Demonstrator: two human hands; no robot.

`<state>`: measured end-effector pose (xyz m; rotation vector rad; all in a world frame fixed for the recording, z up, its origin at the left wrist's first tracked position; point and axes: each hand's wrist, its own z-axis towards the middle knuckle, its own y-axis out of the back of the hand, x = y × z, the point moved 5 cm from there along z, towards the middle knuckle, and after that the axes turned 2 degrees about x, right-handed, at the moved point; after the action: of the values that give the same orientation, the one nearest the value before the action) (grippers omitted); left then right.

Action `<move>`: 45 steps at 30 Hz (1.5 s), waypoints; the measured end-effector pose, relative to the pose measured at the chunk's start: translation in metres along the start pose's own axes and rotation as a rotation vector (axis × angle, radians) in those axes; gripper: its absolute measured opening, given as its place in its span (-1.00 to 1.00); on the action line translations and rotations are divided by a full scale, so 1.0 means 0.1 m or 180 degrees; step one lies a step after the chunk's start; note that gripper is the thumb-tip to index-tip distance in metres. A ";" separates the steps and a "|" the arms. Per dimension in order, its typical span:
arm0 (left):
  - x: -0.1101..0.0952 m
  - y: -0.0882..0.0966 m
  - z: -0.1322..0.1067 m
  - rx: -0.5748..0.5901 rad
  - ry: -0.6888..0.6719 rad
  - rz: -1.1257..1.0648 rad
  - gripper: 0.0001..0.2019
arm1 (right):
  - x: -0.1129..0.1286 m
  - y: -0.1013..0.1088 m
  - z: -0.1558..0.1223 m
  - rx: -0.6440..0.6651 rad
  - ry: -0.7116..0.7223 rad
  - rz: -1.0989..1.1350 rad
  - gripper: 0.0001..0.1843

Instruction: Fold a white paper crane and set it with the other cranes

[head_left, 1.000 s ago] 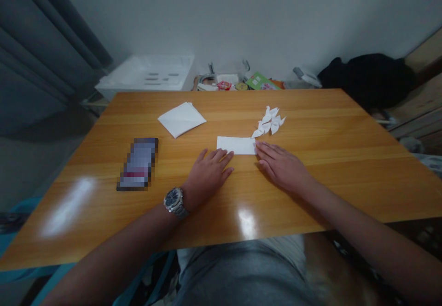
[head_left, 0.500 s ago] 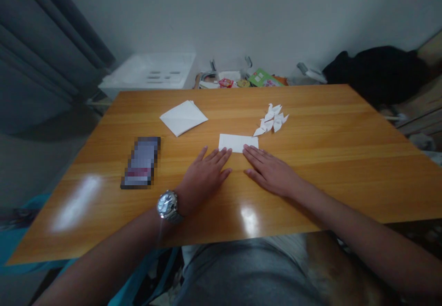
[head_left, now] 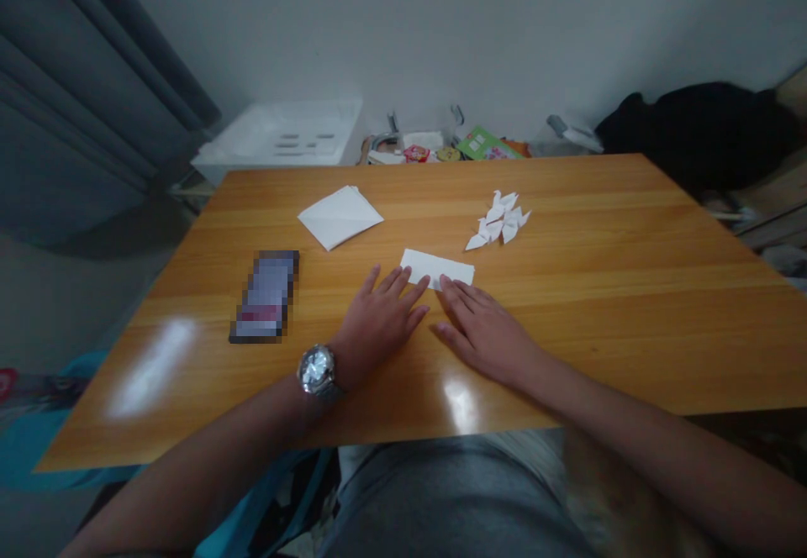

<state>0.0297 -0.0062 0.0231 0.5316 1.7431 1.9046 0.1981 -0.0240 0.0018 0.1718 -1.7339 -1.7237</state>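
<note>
A white folded strip of paper (head_left: 440,266) lies flat on the wooden table (head_left: 598,289) in front of me, slightly slanted. My left hand (head_left: 384,314) lies flat with its fingertips on the paper's left part and near edge. On the near edge, right of the middle, rest the fingertips of my right hand (head_left: 488,327), its fingers stretched out. Neither hand grips anything. Beyond the paper, to the right, sits a small cluster of white folded paper birds (head_left: 501,220). Left of it lies a stack of white paper sheets (head_left: 341,218).
A phone (head_left: 265,297) with a blurred-out screen lies on the table's left side. Past the far edge stand a white plastic tub (head_left: 277,134) and a green packet (head_left: 488,144) among assorted items. Dark cloth (head_left: 693,134) is heaped at the far right.
The folded paper has turned a little, its right end now nearer to me. The fingertips of both hands have moved closer together along its near edge.
</note>
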 end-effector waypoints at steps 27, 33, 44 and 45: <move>0.41 -0.22 0.29 0.0106 -0.0410 -0.0469 -0.26 | -0.49 0.11 0.44 0.0084 0.0698 0.0282 -0.62; 0.35 -0.14 0.23 0.0055 -0.0622 -0.0793 -0.24 | -0.51 0.06 0.40 -0.0034 0.0670 0.0431 -0.63; 0.28 -0.05 0.24 0.0022 -0.0737 -0.0782 -0.55 | -0.47 0.16 0.35 -0.0024 0.0900 0.0520 -0.41; 0.28 -0.05 0.24 0.0018 -0.0735 -0.0786 -0.56 | -0.46 0.18 0.34 -0.0019 0.0980 0.0498 -0.36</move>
<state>0.0220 0.0299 0.0194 0.4916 1.5856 1.6015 0.2211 0.0311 0.0055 0.2761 -1.4763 -1.5017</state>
